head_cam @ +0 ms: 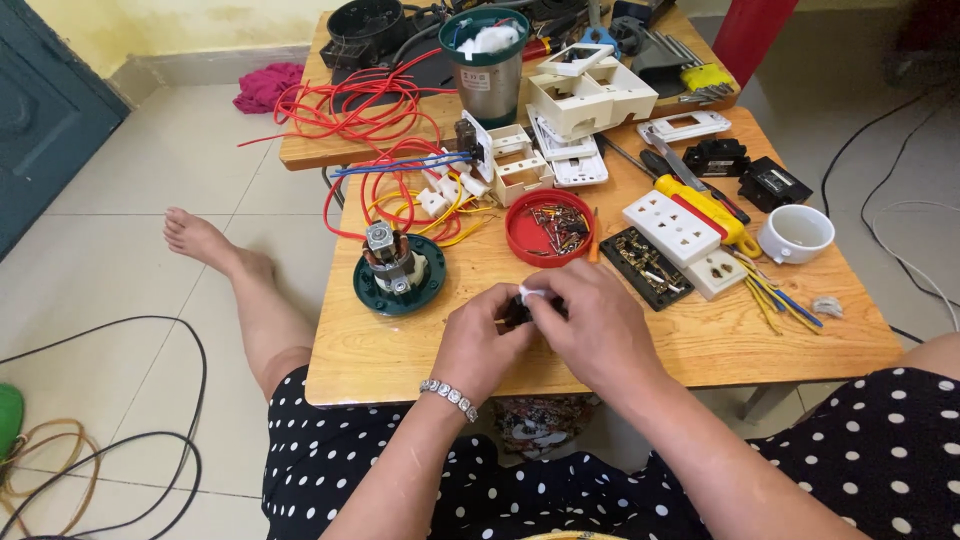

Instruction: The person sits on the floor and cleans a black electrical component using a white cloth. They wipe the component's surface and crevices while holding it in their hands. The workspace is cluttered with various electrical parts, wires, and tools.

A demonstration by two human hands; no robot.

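Observation:
Both my hands meet over the front middle of a low wooden table (400, 350). My left hand (478, 340), with a bead bracelet on the wrist, and my right hand (592, 322) together pinch a small dark part with a white piece (530, 297) on top. Most of that part is hidden by my fingers. A small electric motor on a round green base (398, 268) stands just left of my hands. A red round lid holding several small metal parts (548, 227) lies just beyond them.
A black socket insert (648, 266), a white multi-socket plate (683, 232), a yellow-handled screwdriver (705, 208) and a white cup (796, 234) lie to the right. Red, blue and yellow wires (385, 150), white switch boxes (575, 100) and a steel can (487, 60) crowd the back. Cables lie on the floor (150, 420).

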